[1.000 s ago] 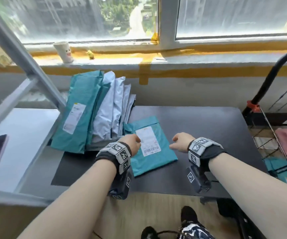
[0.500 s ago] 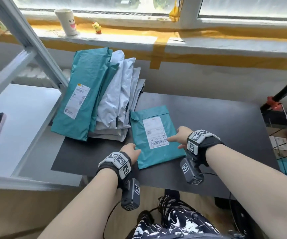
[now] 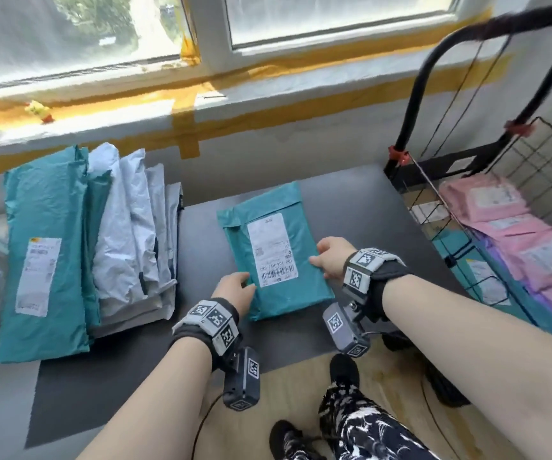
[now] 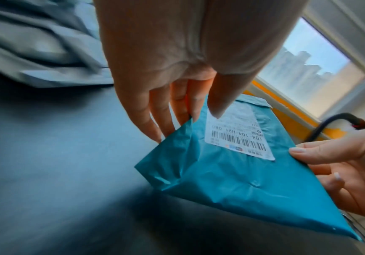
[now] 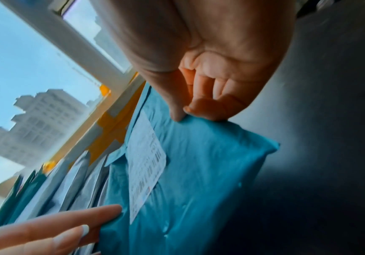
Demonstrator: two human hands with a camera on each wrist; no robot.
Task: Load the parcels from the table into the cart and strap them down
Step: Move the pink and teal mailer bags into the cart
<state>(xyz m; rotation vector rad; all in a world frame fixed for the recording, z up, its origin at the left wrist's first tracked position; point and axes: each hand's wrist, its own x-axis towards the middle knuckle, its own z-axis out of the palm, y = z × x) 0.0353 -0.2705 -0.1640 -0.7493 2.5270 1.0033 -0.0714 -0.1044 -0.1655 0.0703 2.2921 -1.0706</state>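
Observation:
A teal parcel (image 3: 276, 257) with a white barcode label lies on the dark table (image 3: 118, 376), near its right end. My left hand (image 3: 234, 288) grips its near left edge: the left wrist view shows the fingers (image 4: 155, 124) tucked under the teal parcel (image 4: 231, 176) and the thumb on the label. That edge is raised a little. My right hand (image 3: 329, 257) pinches the right edge, with the thumb on top, as the right wrist view shows for the right hand (image 5: 186, 112) on the teal parcel (image 5: 199, 172). The wire cart (image 3: 533, 151) stands to the right of the table.
A stack of teal and pale grey parcels (image 3: 78, 254) lies on the table's left part. Pink parcels (image 3: 513, 234) fill the cart, and its black handle (image 3: 433, 78) rises by the table's far right corner. A window sill (image 3: 268, 97) runs behind. My feet stand below the near edge.
Both hands came from above the teal parcel to its edges and took hold of it. The parcel has shifted right and turned. The head view swung right, bringing the cart into sight.

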